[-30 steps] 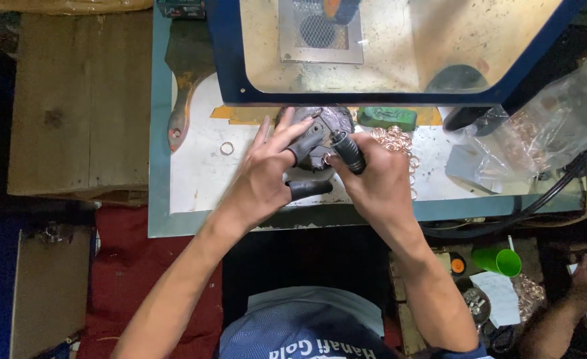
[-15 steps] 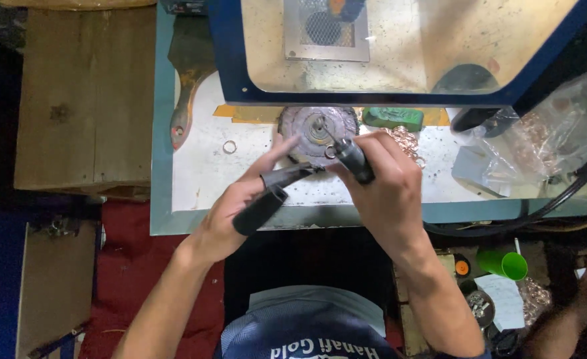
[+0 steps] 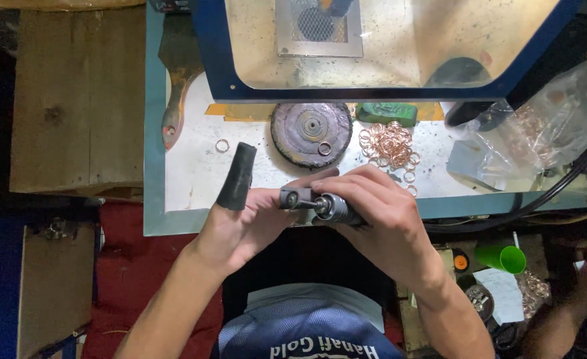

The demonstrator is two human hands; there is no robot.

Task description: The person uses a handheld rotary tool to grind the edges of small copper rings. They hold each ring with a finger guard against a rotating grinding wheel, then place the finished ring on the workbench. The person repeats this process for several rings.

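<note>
Rotary handpiece (image 3: 327,205), both hands (image 3: 380,219) gripping

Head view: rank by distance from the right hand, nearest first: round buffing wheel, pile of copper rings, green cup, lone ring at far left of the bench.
From the right hand:
1. Round buffing wheel, just above the hand.
2. Pile of copper rings, up and to the right; too close to call against the wheel.
3. Green cup, lower right.
4. Lone ring, far left.

On the table (image 3: 194,179), the round buffing wheel (image 3: 311,133) lies just beyond the left hand (image 3: 250,223) and right hand (image 3: 376,213) (both at the near edge), with a lone ring (image 3: 222,145) to its left, a pile of rings (image 3: 390,146) to its right, and a bag (image 3: 539,133) farther right.
</note>
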